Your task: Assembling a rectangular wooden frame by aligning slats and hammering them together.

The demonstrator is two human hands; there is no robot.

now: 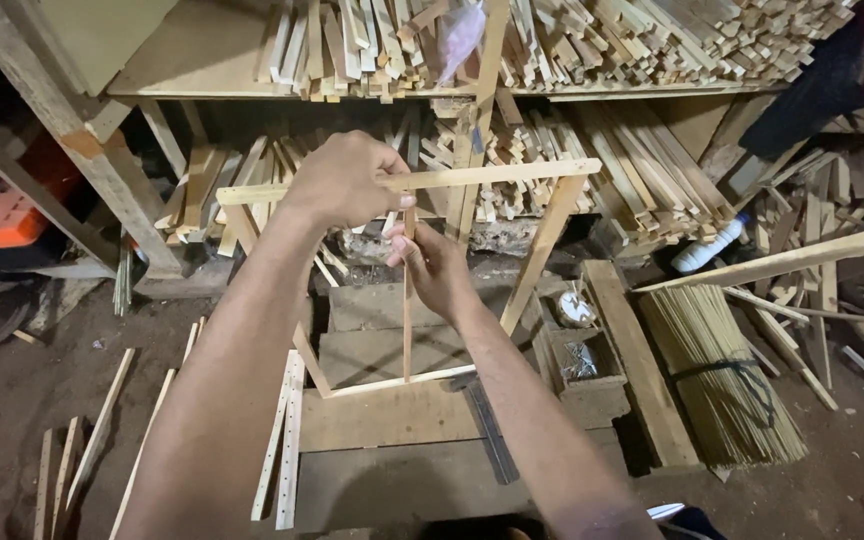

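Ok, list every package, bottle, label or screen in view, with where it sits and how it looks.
Clear plastic bag: hangs from the upper shelf, crumpled, whitish.
White plastic bottle: lies on its side at the right, below the stacked slats, with a blue cap.
Round tin: in the small wooden box, pale lid.
No screens or signs.

I see my left hand (344,182) and right hand (439,268) bare, without gloves, rings or watch, both forearms uncovered with no sleeves showing.

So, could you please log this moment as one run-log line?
left hand: grips frame top bar | right hand: pinches thin centre slat | frame: upright over workbench
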